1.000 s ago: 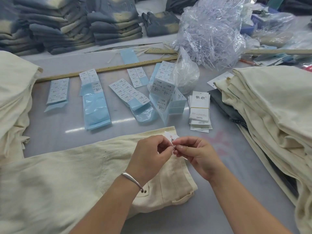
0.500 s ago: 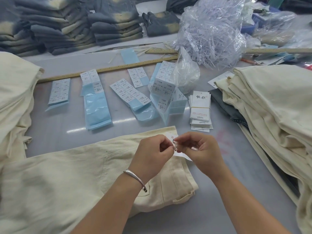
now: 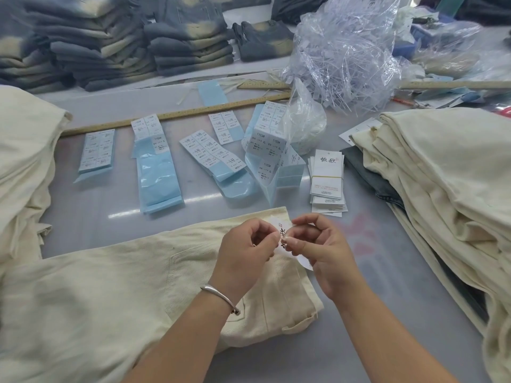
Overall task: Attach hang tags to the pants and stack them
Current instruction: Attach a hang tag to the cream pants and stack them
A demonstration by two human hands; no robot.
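Observation:
A cream pair of pants (image 3: pixel 116 286) lies flat across the near table, waistband to the right. Over that waistband my left hand (image 3: pixel 246 252) and my right hand (image 3: pixel 323 252) meet, and both pinch a white hang tag (image 3: pixel 282 241) with black lettering between fingertips. The tag is tilted and partly hidden by my fingers. A banded bundle of white hang tags (image 3: pixel 327 181) rests on the table just beyond my hands.
Cream pants are piled at the right (image 3: pixel 442 175) and at the left (image 3: pixel 25 150). Size sticker sheets on blue backing (image 3: pixel 157 161) lie spread mid-table before a long wooden ruler (image 3: pixel 171 116). A clear bag of plastic fasteners (image 3: pixel 345 53) and stacked grey jeans (image 3: pixel 96 42) stand behind.
The tag has swung down between my fingertips, showing more of its lettering. My right hand has turned slightly, with the fingers spread more. The pants have not moved.

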